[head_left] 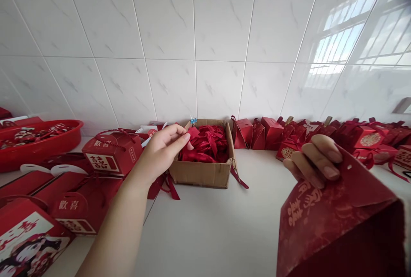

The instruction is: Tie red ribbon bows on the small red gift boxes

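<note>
My left hand (168, 146) reaches over the near left edge of a cardboard box (201, 174) filled with loose red ribbons (210, 142). Its thumb and forefinger are pinched together on the end of a red ribbon (193, 132). At the right, my right hand (316, 161) grips the upper flap of a dark red paper gift box (321, 225) with gold lettering. That flap has a small hole near its corner, and the box is raised close to the camera, tilted, its lower part out of view.
Red gift boxes with handles (112, 153) crowd the left of the white table (205, 225), beside a red plastic basin (41, 140) of small wrapped pieces. More small red boxes (272, 133) line the tiled wall (221, 33) at the right. A blue binder clip (193, 120) sits on the cardboard box's rim.
</note>
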Tool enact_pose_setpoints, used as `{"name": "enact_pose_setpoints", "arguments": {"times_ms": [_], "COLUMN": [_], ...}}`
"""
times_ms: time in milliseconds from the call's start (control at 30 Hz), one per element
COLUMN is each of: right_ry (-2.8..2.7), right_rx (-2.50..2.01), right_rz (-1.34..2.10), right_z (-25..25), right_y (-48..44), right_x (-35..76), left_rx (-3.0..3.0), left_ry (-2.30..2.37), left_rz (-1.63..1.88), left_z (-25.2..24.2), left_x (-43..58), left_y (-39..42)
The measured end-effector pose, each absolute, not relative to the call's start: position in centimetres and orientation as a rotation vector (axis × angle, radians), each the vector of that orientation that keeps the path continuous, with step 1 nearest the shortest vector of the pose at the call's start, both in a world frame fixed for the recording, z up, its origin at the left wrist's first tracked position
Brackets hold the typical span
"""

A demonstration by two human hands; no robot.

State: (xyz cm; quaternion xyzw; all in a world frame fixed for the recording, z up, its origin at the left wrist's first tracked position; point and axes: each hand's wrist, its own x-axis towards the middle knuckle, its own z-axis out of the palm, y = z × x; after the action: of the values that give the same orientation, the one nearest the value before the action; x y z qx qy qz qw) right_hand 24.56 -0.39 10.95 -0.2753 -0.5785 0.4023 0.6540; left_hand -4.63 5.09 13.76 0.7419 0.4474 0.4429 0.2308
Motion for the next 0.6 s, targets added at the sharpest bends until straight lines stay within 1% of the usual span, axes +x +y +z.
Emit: {"name": "enact_pose_setpoints", "arguments": {"times_ms": [100,200,333,500,600], "right_ry": [-1.234,-1.228,-1.242,-1.312,-1.235], "right_rx": [-0.434,-0.539,-0.723,-0.599,-0.496], "right_rz": [1.103,1.254,1.304,1.425,1.515], "right_z": [10.5,10.2,10.0,9.8,9.2], "right_y": [-0.4,-0.3,0.1,0.4,0.6], "right_x": [23.2,22.3,21.8,20.9,20.1], "left_rx": [1.904,1.818,1.714,1.754,1.824], "left_ry": [1.005,0.853,0.721,0.746,0.804], "left_rz": [1.318,1.342,1.254,1.157,1.017], "left_z": [14.2,14.1,14.0,13.7,13.0], "left_x": [-4.2,-3.8,-3.3,-1.9,-0.8], "left_y": [3.7,2.9,2.2,1.6,1.6]}}
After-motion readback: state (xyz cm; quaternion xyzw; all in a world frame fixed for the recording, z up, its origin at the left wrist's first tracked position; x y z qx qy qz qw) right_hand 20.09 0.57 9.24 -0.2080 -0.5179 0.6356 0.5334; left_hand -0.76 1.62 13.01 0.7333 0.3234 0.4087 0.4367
